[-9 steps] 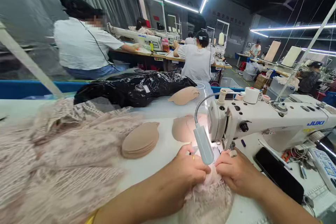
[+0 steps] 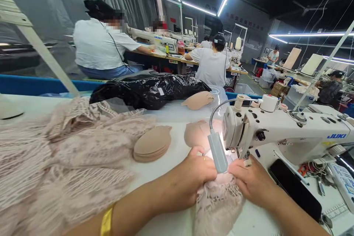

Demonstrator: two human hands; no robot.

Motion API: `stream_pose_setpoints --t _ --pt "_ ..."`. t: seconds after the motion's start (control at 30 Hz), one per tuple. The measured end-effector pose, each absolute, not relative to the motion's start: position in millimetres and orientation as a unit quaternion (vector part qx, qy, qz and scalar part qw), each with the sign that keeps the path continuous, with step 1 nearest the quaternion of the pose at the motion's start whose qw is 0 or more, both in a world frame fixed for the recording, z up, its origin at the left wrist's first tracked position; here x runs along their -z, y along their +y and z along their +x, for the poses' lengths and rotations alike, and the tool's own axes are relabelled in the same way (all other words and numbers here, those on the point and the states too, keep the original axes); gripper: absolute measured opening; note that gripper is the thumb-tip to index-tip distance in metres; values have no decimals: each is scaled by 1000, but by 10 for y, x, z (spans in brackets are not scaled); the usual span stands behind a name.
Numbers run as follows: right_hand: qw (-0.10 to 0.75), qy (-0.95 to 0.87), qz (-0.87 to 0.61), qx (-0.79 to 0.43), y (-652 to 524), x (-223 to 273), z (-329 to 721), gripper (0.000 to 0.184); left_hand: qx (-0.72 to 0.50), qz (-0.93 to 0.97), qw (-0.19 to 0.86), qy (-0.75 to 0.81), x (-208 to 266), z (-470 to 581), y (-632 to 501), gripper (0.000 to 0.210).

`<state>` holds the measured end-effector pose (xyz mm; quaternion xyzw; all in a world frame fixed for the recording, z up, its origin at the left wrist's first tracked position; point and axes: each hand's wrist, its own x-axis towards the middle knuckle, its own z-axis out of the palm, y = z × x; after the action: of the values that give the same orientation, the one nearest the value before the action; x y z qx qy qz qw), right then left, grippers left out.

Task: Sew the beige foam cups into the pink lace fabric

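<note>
A piece of pale pink lace fabric (image 2: 218, 206) runs from the table's front up to the head of the white sewing machine (image 2: 265, 129). My left hand (image 2: 199, 169) is closed on the lace at its left side, thumb toward the needle area. On the right edge, my right hand (image 2: 246, 175) pinches the same lace close to the presser foot. A grey lamp (image 2: 218, 153) on a bendy neck hides part of the cloth and the needle. Beige bra-cup pads (image 2: 153, 142) lie stacked left of my left hand, and more pads (image 2: 195, 134) rest behind it.
Lace fabric (image 2: 83, 155) is heaped across the left of the table. Behind lie a black plastic bag (image 2: 155, 90) and further pads (image 2: 197, 100). A phone (image 2: 294, 188) and small tools (image 2: 320, 186) sit right of my right hand. Co-workers (image 2: 211, 61) sit at machines beyond.
The view has swung slightly left, so the scene sits further right. My left hand has shifted slightly left relative to the lamp. Both hands stay on the lace by the machine head.
</note>
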<state>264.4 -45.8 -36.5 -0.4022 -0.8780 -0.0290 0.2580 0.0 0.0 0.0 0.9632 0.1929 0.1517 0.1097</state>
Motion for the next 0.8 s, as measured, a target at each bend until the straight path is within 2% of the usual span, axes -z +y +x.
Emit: stream_pose_setpoints --t 0.13,0.27,0.4,0.57,0.7,0.8 --pt "303 -866 -395 52 -439 330 2651 26 -146 951 162 219 -21 13 59 17" --pt "342 -854 -392 16 -410 313 2641 30 -143 949 175 221 26 27 145 17" --pt "349 -838 -420 -22 -404 338 2622 34 -150 948 175 220 114 41 167 22" --pt "360 -836 -415 -14 -426 355 2632 32 -141 947 169 235 97 30 125 15" --pt "349 -863 -365 9 -508 270 2632 27 -148 942 199 226 48 -28 64 14" --pt "320 -895 -310 -24 -574 229 2580 23 -166 937 149 268 53 -54 -27 20"
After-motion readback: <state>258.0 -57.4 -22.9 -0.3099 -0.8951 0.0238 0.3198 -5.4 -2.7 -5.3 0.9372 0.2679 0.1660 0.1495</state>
